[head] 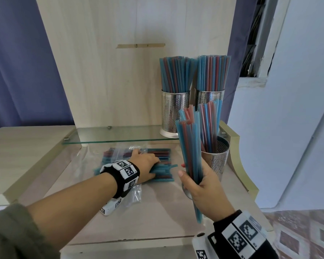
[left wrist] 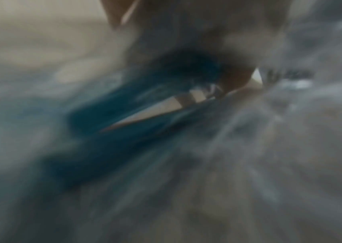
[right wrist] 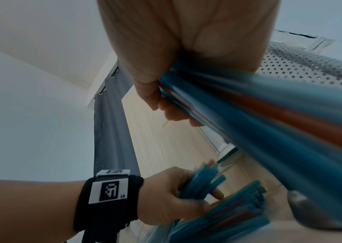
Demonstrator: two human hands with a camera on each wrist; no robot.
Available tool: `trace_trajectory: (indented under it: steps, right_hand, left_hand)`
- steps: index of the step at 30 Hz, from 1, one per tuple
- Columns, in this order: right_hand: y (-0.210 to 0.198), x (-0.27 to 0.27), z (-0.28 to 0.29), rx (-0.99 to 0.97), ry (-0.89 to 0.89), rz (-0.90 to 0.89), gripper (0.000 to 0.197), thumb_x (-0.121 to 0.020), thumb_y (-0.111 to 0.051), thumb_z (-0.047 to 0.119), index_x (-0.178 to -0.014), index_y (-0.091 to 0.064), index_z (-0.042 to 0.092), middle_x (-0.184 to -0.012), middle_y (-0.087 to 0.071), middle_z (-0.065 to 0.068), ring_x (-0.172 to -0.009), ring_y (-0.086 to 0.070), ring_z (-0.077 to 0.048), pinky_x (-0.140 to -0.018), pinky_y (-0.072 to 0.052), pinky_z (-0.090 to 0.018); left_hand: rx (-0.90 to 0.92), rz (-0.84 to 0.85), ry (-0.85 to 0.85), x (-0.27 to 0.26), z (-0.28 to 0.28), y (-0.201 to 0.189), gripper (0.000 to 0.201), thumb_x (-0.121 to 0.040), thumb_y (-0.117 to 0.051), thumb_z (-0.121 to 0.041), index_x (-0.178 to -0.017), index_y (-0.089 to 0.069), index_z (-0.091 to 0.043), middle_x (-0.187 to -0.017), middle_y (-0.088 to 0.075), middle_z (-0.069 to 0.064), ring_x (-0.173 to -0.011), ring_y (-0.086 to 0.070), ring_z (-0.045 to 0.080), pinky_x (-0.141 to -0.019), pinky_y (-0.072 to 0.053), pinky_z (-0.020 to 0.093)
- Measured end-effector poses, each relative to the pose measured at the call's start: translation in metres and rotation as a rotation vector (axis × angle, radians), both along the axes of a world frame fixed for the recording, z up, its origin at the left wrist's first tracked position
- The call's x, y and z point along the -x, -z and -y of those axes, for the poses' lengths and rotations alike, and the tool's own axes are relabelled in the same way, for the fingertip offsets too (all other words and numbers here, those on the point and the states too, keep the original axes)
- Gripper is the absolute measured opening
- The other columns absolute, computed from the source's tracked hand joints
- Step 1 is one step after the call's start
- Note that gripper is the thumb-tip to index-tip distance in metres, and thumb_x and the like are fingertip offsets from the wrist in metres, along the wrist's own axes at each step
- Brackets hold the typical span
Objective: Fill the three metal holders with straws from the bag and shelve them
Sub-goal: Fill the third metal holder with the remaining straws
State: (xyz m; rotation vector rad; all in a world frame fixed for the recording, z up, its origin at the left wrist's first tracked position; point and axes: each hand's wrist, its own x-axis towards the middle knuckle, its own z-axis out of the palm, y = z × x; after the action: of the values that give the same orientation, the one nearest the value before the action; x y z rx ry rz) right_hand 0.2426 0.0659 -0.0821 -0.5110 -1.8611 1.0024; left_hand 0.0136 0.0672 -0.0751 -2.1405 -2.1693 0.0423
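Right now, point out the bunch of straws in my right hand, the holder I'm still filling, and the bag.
bunch of straws (head: 190, 146), head view, middle of the blue and red stems.
third holder (head: 218, 161), head view, its perforated metal wall.
bag (head: 118, 151), head view, clear plastic over the straws.

Two holders (head: 175, 113) shelved (full); third (head: 216, 159) part-filled.
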Motion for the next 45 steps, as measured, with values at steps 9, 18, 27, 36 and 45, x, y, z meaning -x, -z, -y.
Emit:
trace_trajectory:
  steps: [9,18,27,36,45]
  right_hand:
    - [0.000,0.006,-0.001,0.036,-0.003,-0.021,0.021,-0.090,-0.068,0.019,-0.098,-0.054,0.033,-0.068,-0.059,0.026,-0.064,-0.057,0.002,-0.059,-0.043,-0.012]
    - [-0.017,0.028,0.007,0.070,-0.005,-0.084,0.038,-0.077,-0.080,0.033,-0.107,-0.055,0.037,-0.074,-0.062,0.018,-0.074,-0.061,-0.002,-0.075,-0.054,-0.025]
    - [-0.030,0.046,0.023,0.105,-0.007,-0.182,0.054,-0.061,-0.084,0.039,-0.109,-0.063,0.029,-0.098,-0.073,0.007,-0.096,-0.068,-0.005,-0.082,-0.056,-0.025]
    - [-0.040,0.052,0.020,-0.061,0.276,0.053,0.031,-0.071,-0.082,0.034,-0.071,-0.052,0.035,-0.079,-0.057,0.006,-0.070,-0.052,-0.005,-0.060,-0.038,-0.017]
    - [-0.025,0.055,0.020,0.018,0.149,-0.128,0.040,-0.075,-0.077,0.013,-0.101,-0.054,0.032,-0.084,-0.065,0.002,-0.076,-0.064,-0.014,-0.066,-0.055,-0.025]
  left_hand:
    - [-0.459,0.495,0.181,-0.016,0.020,-0.044,0.011,-0.091,-0.061,-0.027,-0.088,-0.052,-0.032,-0.069,-0.054,-0.017,-0.062,-0.052,-0.003,-0.070,-0.036,0.020]
    - [-0.845,0.927,0.271,-0.044,0.054,-0.103,0.012,-0.089,-0.061,-0.044,-0.094,-0.053,-0.036,-0.072,-0.055,-0.016,-0.067,-0.056,-0.005,-0.065,-0.044,0.009]
    - [-0.939,1.368,0.303,-0.085,0.061,-0.103,0.039,-0.077,-0.058,-0.061,-0.097,-0.059,-0.027,-0.082,-0.068,-0.017,-0.074,-0.064,0.001,-0.065,-0.051,0.019]
    - [-0.862,1.498,0.235,-0.082,0.059,-0.096,0.091,-0.034,-0.065,-0.089,-0.094,-0.063,-0.020,-0.075,-0.071,-0.013,-0.077,-0.068,0.003,-0.068,-0.052,0.019]
    - [-0.661,1.426,0.311,-0.089,0.063,-0.098,0.095,-0.048,-0.063,-0.086,-0.106,-0.060,-0.011,-0.082,-0.070,-0.012,-0.080,-0.066,0.006,-0.073,-0.054,0.024]
